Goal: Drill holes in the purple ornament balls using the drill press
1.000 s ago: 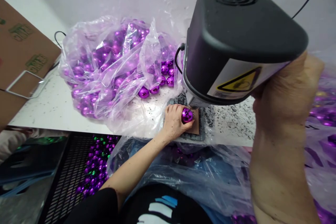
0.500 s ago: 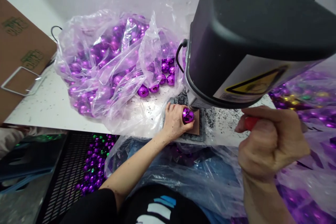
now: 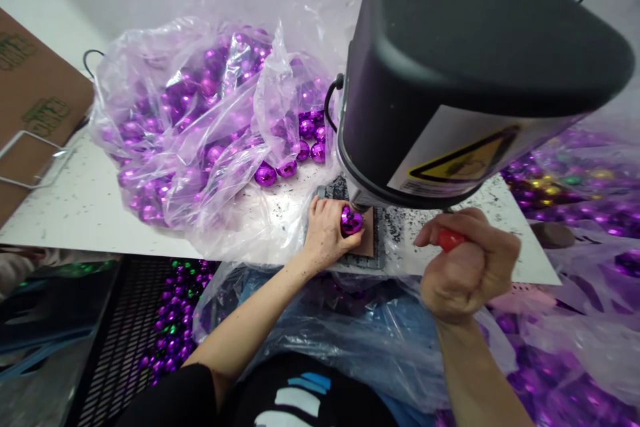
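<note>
My left hand (image 3: 325, 230) pinches a shiny purple faceted ball (image 3: 351, 220) between thumb and fingers. The ball is held just over a small brown board (image 3: 367, 243) on the metal base (image 3: 381, 237) of a black bench drill press (image 3: 475, 33). Close above the ball is the machine's lower tip, and I cannot tell whether they touch. On the right, my right hand (image 3: 465, 273) is closed around a red knob (image 3: 451, 239), apparently on the machine's lever. Most of that lever is hidden by the hand and the housing.
A clear plastic bag (image 3: 220, 113) full of purple balls lies on the white table (image 3: 75, 193), with loose ones at its mouth. Dark flecks surround the base. A cardboard box (image 3: 35, 100) stands left; a black crate (image 3: 120, 320) sits below. More bagged balls (image 3: 560, 387) are at right.
My right hand has moved left and slightly inward, with the red knob still in it. The whole view has shifted a little. My left hand still holds the ball in place.
</note>
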Demonstrator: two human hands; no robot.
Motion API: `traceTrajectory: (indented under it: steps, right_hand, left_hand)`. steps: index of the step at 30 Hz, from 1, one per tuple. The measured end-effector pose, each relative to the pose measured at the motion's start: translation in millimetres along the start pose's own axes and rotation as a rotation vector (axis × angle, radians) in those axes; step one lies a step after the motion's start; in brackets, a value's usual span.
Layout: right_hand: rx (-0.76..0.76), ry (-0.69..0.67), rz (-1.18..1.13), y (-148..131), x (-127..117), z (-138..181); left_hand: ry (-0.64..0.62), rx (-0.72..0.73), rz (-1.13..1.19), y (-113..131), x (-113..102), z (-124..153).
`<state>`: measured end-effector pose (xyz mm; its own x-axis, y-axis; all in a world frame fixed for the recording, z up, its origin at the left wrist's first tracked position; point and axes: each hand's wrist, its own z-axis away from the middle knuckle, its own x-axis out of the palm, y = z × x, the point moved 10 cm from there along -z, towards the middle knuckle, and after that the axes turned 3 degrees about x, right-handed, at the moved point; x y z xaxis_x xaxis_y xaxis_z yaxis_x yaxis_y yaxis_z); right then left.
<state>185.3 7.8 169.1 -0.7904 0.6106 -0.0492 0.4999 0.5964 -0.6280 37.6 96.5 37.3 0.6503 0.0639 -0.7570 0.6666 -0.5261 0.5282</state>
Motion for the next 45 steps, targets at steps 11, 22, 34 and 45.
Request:
traceTrajectory:
  steps: [11,22,34,45]
  right_hand:
    - [-0.017,0.022,0.039,31,-1,28]
    - [0.276,0.003,0.085,-6,4,-83]
    - [0.302,0.030,-0.114,10,18,-103]
    - [0.312,0.035,-0.135,13,19,-102]
  left_hand:
    - [0.031,0.020,-0.019,1,0,1]
    - [0.014,0.001,0.009,1,-2,-1]
    - [0.019,-0.029,0.356,-10,-38,44]
    - [-0.212,-0.282,0.602,-20,-47,82]
